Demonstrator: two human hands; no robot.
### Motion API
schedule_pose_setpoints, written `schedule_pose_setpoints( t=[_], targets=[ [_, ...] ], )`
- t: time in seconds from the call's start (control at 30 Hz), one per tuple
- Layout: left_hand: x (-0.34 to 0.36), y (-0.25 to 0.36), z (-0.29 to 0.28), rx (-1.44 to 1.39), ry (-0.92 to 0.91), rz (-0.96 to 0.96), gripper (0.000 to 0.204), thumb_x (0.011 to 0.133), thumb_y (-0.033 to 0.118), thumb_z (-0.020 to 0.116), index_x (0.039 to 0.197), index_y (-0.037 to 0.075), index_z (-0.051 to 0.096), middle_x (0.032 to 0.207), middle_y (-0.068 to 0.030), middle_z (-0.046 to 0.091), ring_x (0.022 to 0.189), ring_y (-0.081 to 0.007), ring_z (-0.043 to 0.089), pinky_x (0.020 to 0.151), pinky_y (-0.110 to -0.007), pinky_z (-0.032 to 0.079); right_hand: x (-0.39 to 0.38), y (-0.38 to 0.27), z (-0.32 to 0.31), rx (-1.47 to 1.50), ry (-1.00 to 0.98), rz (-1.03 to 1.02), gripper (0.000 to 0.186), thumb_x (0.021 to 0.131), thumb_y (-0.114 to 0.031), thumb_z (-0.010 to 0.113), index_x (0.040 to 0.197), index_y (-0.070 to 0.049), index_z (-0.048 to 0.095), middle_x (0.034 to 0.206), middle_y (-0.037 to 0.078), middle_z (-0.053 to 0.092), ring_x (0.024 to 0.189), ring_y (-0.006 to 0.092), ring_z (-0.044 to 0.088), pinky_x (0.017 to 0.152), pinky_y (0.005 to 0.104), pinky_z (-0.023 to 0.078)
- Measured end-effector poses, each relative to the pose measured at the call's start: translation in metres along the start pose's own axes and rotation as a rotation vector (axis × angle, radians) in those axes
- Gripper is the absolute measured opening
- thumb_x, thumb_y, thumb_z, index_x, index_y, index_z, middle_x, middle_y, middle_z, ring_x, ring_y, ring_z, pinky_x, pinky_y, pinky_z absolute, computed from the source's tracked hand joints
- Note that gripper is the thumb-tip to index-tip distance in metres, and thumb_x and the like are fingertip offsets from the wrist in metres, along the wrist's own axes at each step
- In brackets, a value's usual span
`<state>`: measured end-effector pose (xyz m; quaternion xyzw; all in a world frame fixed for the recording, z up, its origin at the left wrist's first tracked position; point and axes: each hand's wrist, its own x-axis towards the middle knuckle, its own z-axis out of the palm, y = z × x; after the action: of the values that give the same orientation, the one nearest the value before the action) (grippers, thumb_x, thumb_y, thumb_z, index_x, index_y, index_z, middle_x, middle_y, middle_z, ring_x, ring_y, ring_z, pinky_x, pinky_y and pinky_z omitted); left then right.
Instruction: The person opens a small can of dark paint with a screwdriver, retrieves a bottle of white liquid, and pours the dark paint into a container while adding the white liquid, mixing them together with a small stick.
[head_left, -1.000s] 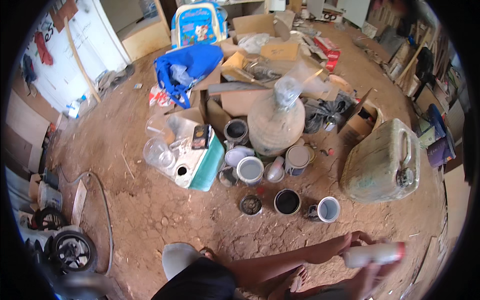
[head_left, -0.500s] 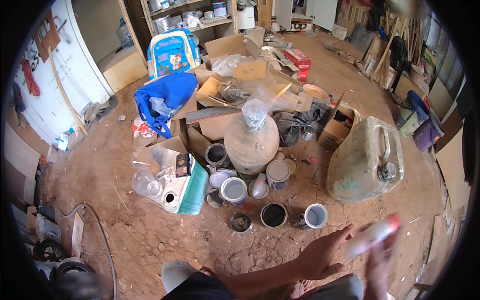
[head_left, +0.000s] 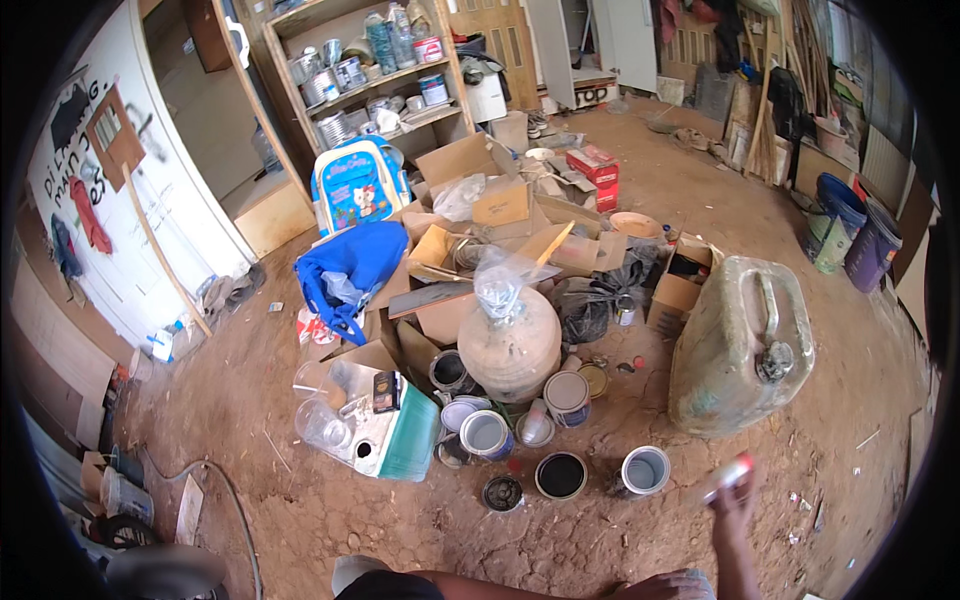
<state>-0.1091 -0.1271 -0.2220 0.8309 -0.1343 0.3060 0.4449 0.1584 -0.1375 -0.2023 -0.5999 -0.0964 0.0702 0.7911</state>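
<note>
My right hand [head_left: 735, 508] rises from the lower right edge, shut on a small white bottle with a red cap [head_left: 726, 478], which is blurred. It hovers over the dirt floor just right of a white-lined paint can [head_left: 645, 470]. Next to that stand an open can with a dark inside [head_left: 560, 475] and a small round lid [head_left: 502, 492]. My left arm lies along the bottom edge. My left hand [head_left: 672, 584] is mostly cut off there, so its fingers are unclear.
Behind the cans stand a round tan jug topped with a plastic bag [head_left: 510, 350] and a dirty jerrycan [head_left: 740, 345]. A teal tray [head_left: 410, 445], a blue bag [head_left: 350, 265], cardboard boxes [head_left: 500, 205], a backpack [head_left: 357, 185] and a shelf of tins [head_left: 370, 70] lie beyond.
The view has tilted up toward the shelf. My right hand has swung the bottle from lying across the bottom to pointing up at the right. My left hand dropped to the edge.
</note>
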Motion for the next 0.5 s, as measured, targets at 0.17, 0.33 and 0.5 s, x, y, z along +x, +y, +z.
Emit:
schedule_pose_setpoints(
  t=[0.17, 0.33, 0.5],
  targets=[
    [0.033, 0.017, -0.013, 0.039, 0.087, -0.032, 0.050, 0.093, 0.036, 0.053, 0.129, 0.002, 0.050, 0.127, -0.0210, 0.054, 0.116, -0.0406, 0.050, 0.099, -0.057, 0.038, 0.007, -0.034, -0.032, 0.007, 0.075, -0.044, 0.049, 0.097, -0.027, 0.056, 0.139, -0.016, 0.035, 0.110, 0.008, 0.057, 0.101, 0.0190, 0.057, 0.083, 0.0366, 0.049],
    [0.024, 0.010, 0.005, -0.083, 0.081, -0.048, 0.062, 0.092, 0.043, 0.051, 0.137, 0.002, 0.040, 0.133, -0.0253, 0.046, 0.120, -0.0450, 0.045, 0.100, -0.057, 0.036, -0.002, -0.097, -0.015, 0.278, 0.045, -0.110, 0.051, 0.096, -0.023, 0.058, 0.138, -0.015, 0.031, 0.109, 0.010, 0.056, 0.103, 0.0227, 0.057, 0.088, 0.0410, 0.048],
    [-0.002, 0.012, 0.038, -0.036, 0.051, -0.081, 0.053, 0.094, 0.036, 0.049, 0.129, -0.003, 0.048, 0.129, -0.0296, 0.047, 0.120, -0.0510, 0.043, 0.097, -0.062, 0.037, -0.022, -0.138, -0.054, 0.382, 0.054, -0.145, 0.048, 0.096, -0.017, 0.057, 0.136, -0.013, 0.031, 0.113, 0.013, 0.057, 0.107, 0.0256, 0.058, 0.090, 0.0421, 0.049]
  ],
)
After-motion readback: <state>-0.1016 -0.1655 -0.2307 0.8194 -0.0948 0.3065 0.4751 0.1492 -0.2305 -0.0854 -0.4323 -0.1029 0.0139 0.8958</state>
